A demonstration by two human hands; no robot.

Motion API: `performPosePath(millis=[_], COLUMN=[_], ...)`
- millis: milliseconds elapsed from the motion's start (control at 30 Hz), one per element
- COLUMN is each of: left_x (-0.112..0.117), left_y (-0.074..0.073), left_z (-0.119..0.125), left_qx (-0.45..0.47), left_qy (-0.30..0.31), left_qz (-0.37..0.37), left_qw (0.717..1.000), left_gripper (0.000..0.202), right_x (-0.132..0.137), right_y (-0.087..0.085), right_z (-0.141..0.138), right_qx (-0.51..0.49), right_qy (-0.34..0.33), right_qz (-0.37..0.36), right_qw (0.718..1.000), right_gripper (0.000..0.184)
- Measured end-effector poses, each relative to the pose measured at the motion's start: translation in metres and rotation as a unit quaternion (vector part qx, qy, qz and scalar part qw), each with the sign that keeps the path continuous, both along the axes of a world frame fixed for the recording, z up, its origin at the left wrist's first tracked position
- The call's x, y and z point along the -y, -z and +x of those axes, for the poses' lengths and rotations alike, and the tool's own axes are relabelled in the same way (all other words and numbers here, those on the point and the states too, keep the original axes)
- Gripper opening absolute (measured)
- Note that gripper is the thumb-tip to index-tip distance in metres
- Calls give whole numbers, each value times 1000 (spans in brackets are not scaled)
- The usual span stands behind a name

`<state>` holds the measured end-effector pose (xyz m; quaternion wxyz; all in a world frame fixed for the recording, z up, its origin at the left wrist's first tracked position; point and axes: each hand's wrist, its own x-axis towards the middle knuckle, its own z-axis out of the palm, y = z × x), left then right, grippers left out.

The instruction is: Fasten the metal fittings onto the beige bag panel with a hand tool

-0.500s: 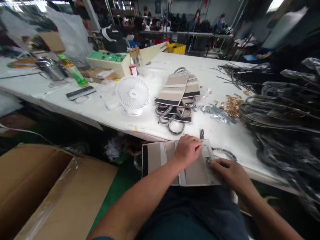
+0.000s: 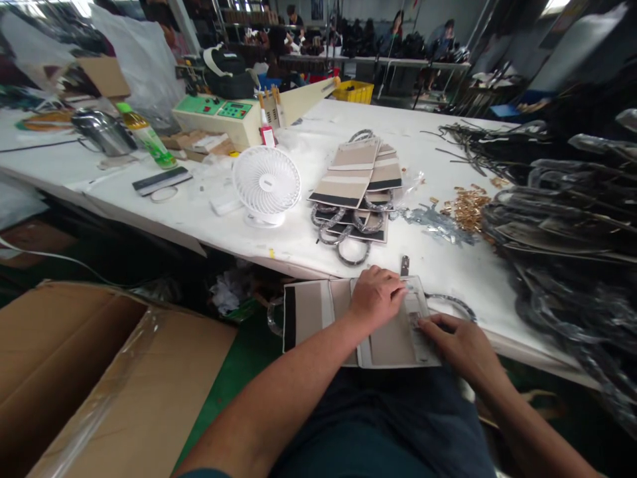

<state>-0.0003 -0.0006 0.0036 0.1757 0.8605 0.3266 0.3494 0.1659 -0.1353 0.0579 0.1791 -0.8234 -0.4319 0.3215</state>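
Observation:
A flat beige, white and black bag [image 2: 318, 318] lies across my lap and the table's front edge. My left hand [image 2: 375, 295] presses on its middle with curled fingers. My right hand [image 2: 455, 342] rests at the bag's right end, its fingertips touching a small clear tag [image 2: 415, 315] on the bag. A grey wrapped handle loop [image 2: 450, 302] sticks out past the bag on the right. A small dark metal piece [image 2: 404, 265] lies just beyond my left hand.
A stack of similar bags [image 2: 355, 179] with wrapped handles lies mid-table beside a white desk fan [image 2: 266, 182]. Gold metal fittings [image 2: 465, 206] and a pile of dark wrapped straps [image 2: 567, 219] fill the right. An open cardboard box [image 2: 99, 372] stands at lower left. People work at far tables.
Both hands stay on the bag with hardly any shift; the view has tilted slightly.

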Motion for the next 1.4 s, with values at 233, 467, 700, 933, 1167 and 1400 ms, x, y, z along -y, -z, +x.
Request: performPosePath(millis=[233,467,700,933,1167,1400], left_x=[0,1,1,1,0,0], left_y=[-1,-3,-4,-2,0,-1], left_z=[0,-1,0,0,0,0], left_qx=[-4,-11,-13,-6,-4,-13], left_qy=[2,4,4,1,1,2], left_qz=[2,5,-3,2,9,0], left_qw=[1000,1000,1000,1000,1000,1000], left_gripper=[10,11,12,12,12,12], right_x=[1,-4,-9,-8,-11,0], right_y=[-4,1,-4,-2,-3,17], right_z=[-6,-5,-14,-15,-10,-9], right_qx=[5,38,28,46,28,72], right_qy=[26,3,18,3,-14,-16], right_qz=[5,19,43,33,29,104], right_qw=[1000,999,999,998,999,992], right_gripper=[62,55,51,50,48,45])
